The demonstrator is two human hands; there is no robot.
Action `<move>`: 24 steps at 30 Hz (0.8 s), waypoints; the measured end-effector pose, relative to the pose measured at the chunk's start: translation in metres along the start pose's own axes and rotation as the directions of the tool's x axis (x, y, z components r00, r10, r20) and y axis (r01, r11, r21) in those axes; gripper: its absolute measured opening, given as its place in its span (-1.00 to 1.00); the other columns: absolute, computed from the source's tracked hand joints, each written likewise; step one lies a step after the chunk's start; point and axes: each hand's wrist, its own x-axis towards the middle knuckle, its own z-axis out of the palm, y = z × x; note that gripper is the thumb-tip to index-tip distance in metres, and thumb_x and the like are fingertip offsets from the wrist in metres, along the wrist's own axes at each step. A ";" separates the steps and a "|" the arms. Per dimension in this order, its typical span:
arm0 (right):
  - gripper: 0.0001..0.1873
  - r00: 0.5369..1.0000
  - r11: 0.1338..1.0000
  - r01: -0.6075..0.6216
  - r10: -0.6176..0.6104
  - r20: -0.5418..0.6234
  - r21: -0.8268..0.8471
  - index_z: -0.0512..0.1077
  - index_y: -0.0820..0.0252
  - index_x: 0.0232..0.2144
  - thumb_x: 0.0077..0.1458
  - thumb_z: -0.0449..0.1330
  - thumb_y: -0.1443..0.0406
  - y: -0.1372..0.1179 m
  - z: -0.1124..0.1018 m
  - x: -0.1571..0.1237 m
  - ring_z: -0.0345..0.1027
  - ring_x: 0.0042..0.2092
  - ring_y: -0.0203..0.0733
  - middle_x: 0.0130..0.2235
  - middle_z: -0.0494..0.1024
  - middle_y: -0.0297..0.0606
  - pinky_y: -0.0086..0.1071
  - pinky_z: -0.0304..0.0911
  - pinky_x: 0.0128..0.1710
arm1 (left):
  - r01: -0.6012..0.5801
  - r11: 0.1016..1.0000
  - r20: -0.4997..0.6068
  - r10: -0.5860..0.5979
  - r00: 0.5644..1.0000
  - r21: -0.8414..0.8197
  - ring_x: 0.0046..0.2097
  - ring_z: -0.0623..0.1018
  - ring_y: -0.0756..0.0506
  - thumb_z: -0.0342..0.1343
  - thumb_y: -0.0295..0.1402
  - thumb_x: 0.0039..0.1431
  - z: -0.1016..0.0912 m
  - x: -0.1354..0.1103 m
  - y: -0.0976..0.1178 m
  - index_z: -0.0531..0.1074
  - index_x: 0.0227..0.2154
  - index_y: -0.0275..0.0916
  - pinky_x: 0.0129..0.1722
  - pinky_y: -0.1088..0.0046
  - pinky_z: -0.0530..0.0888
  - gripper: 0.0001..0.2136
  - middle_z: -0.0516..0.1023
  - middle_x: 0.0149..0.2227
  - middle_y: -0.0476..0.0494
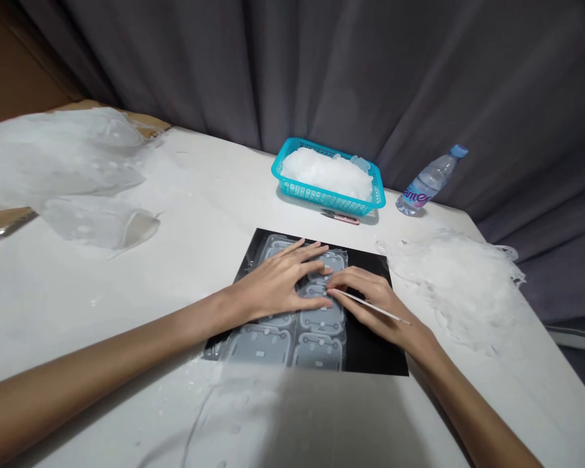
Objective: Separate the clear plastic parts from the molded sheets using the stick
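A translucent moulded sheet [260,348] with several rounded rectangular panels lies on a black mat [370,354]. My left hand [283,279] is spread flat over the upper part of the sheet, fingers apart, pressing on it. My right hand [370,296] pinches a thin white stick-like tool [370,305], its shaft slanting back over the hand. The tool's working tip is hidden by my right fingertips, which rest on a panel near my left thumb.
A blue basket [322,195] filled with white pieces stands at the back, a pink-handled craft knife [341,217] before it. Right of that is a water bottle [429,182]. Translucent scrap [463,279] is heaped at right; cloudy plastic sheets [63,156] pile up at left.
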 end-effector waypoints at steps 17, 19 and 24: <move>-0.86 1.000 0.998 0.013 -0.013 -0.002 -0.055 0.47 0.11 -0.12 0.44 0.10 0.35 -0.001 -0.002 -0.006 0.52 -0.05 -0.12 -0.12 0.60 -0.19 -0.24 0.40 0.03 | 0.020 0.999 0.022 -0.021 1.000 0.045 0.44 0.30 -0.29 0.14 0.20 0.26 -0.003 0.002 0.003 0.52 0.15 -0.19 0.49 -0.07 0.00 -0.37 0.34 0.40 -0.28; -0.84 0.998 0.989 0.069 -0.070 0.004 -0.133 0.46 0.13 -0.09 0.45 0.07 0.34 0.002 0.001 -0.006 0.51 -0.03 -0.09 -0.10 0.60 -0.15 -0.22 0.42 0.02 | 0.019 0.999 0.024 -0.020 1.000 0.045 0.44 0.29 -0.29 0.13 0.20 0.26 -0.002 0.002 0.002 0.51 0.15 -0.20 0.49 -0.05 0.00 -0.37 0.33 0.41 -0.29; -0.74 0.981 0.913 0.187 -0.193 0.021 -0.362 0.47 0.18 -0.06 0.49 -0.02 0.29 0.008 0.006 -0.005 0.52 -0.09 -0.07 -0.12 0.61 -0.09 -0.22 0.49 -0.08 | -0.009 1.000 0.052 0.008 0.999 0.023 0.47 0.22 -0.28 0.10 0.19 0.29 -0.001 0.002 0.001 0.46 0.18 -0.24 0.51 0.02 -0.06 -0.36 0.28 0.43 -0.32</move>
